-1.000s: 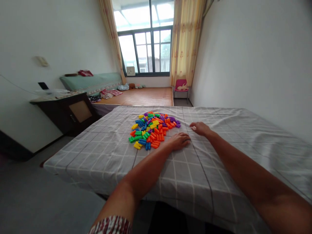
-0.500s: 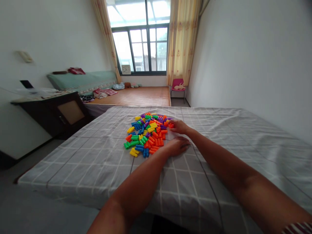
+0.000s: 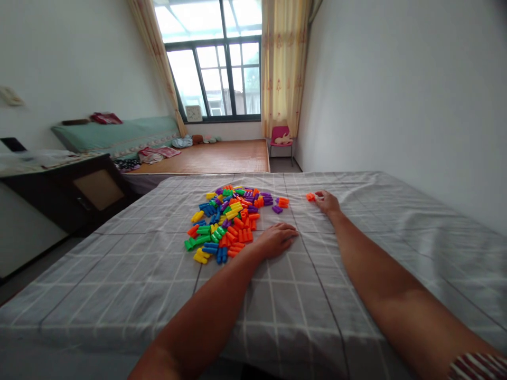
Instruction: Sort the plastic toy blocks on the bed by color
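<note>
A pile of bullet-shaped plastic building blocks (image 3: 214, 230) in orange, green, blue, yellow and purple lies on the checked cloth. Just right of the pile, my left hand (image 3: 278, 238) rests palm down on the cloth, fingers stretched out and holding nothing. Farther right, the fingers of my right hand (image 3: 328, 201) pinch an orange building block (image 3: 310, 197) close to the cloth. Between the pile and that hand sit a loose orange block (image 3: 283, 202) and a purple block (image 3: 277, 209).
The grey checked cloth (image 3: 380, 221) covers the table under both arms. Beyond it are a low bed with a brown mat (image 3: 222, 157) and a pink chair (image 3: 280, 135) below the window. A dark cabinet (image 3: 59, 182) stands at the left, and a white wall rises at the right.
My right hand has moved right, away from the pile, with an orange block. A few purple and orange blocks now show at the pile's right edge. The view has turned slightly right.
</note>
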Action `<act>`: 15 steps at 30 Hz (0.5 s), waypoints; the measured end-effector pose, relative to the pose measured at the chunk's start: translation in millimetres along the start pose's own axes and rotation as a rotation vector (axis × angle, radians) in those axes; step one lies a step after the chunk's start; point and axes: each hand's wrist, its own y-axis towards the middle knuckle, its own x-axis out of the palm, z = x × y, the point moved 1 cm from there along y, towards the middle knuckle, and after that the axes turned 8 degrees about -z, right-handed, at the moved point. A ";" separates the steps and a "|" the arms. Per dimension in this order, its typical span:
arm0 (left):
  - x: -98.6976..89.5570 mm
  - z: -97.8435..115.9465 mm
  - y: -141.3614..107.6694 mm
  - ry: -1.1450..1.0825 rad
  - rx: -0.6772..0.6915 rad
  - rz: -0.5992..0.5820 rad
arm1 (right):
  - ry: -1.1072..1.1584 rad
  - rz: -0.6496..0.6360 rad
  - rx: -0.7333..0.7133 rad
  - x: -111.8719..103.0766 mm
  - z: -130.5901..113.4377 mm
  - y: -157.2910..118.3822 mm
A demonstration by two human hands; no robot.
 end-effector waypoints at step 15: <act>-3.8 3.6 0.2 -0.017 -0.025 -0.016 | -0.207 -0.102 -0.148 12.3 5.6 6.3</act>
